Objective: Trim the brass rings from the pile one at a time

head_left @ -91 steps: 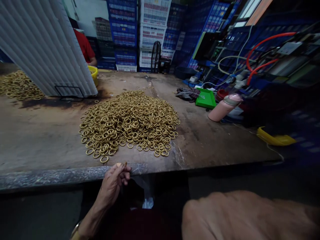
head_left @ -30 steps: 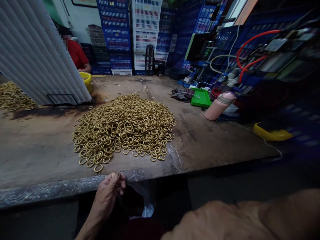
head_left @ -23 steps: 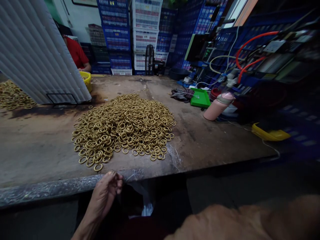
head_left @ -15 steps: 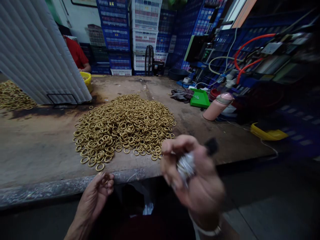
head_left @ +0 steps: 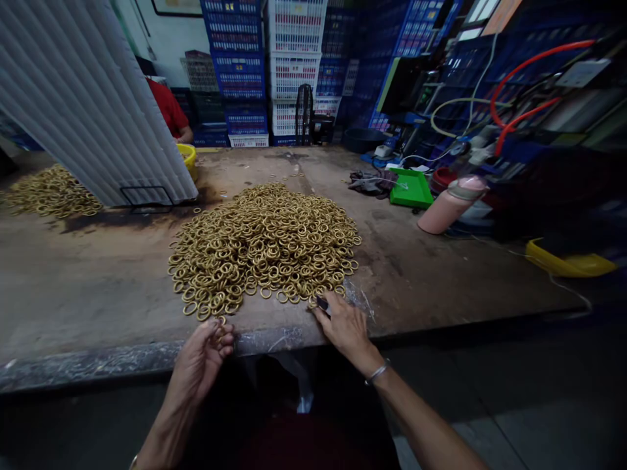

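A broad heap of brass-coloured metal rings lies on the worn wooden table. My left hand is at the table's front edge with its fingers curled, and a ring shows at its fingertips. At the heap's front right corner, my right hand is back upward, its fingers closed around a small object with a dark end. Most of that object is hidden under the hand, so its kind cannot be made out. The right fingertips reach the nearest rings.
A corrugated grey panel stands at the left, with another ring pile beyond. Behind it are a person's red sleeve and a yellow basin. On the right are a green tray, a pink bottle and a yellow scoop-like container.
My right hand has swung from a raised, palm-up position near the camera down to the heap's front edge, turning over. My left hand stays at the table edge. The view has shifted slightly.
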Tool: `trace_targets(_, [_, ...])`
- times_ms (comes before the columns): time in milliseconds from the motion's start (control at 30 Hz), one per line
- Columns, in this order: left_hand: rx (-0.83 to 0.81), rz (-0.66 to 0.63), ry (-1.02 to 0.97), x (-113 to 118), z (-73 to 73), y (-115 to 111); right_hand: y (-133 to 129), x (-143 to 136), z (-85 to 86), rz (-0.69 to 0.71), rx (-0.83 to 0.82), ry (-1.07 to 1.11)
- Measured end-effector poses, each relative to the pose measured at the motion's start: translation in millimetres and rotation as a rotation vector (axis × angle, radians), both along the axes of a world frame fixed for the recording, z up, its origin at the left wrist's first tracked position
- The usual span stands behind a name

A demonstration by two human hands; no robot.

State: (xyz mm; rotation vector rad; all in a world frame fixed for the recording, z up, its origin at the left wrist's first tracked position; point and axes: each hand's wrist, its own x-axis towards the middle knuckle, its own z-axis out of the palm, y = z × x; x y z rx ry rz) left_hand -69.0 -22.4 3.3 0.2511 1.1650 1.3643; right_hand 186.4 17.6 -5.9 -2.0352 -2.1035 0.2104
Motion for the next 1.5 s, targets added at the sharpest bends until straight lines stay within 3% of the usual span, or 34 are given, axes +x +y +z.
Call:
trace_targets(400, [0.02, -0.131, -0.112, 26, -0.5, 28, 42, -59, -7.2, 0.179, 0.039, 0.051])
trace_targets(500, [0.003, -0.103, -0.158, 32, 0.5, 27, 54, -61, -9.4, 0.151, 0.068, 0.17])
trace_targets(633, [0.035, -0.118, -0.108, 41, -1.2, 20, 63, -55, -14.0, 0.108, 0.072, 0.504])
trace_targets(767, [0.113, -0.175, 0.039, 54, -2.1, 14, 56, -49, -14.2, 0.131, -0.012, 0.803])
trace_targets(967, [0.185, -0.233, 0.326, 70, -2.4, 14, 26, -53, -2.6, 0.215, -0.157, 0.979])
trace_targets(1167, [0.252, -0.257, 0.388, 74, -7.7, 7, 5, -58, 7.3, 0.221, -0.342, 1.119])
trace_targets(1333, [0.342, -0.222, 0.468, 73, -8.6, -1, -2, -59, 3.7, 0.169, -0.565, 1.283])
trace_targets(1500, [0.384, -0.25, 0.512, 73, -5.1, -5, -3, -64, -0.9, 0.14, -0.529, 1.312])
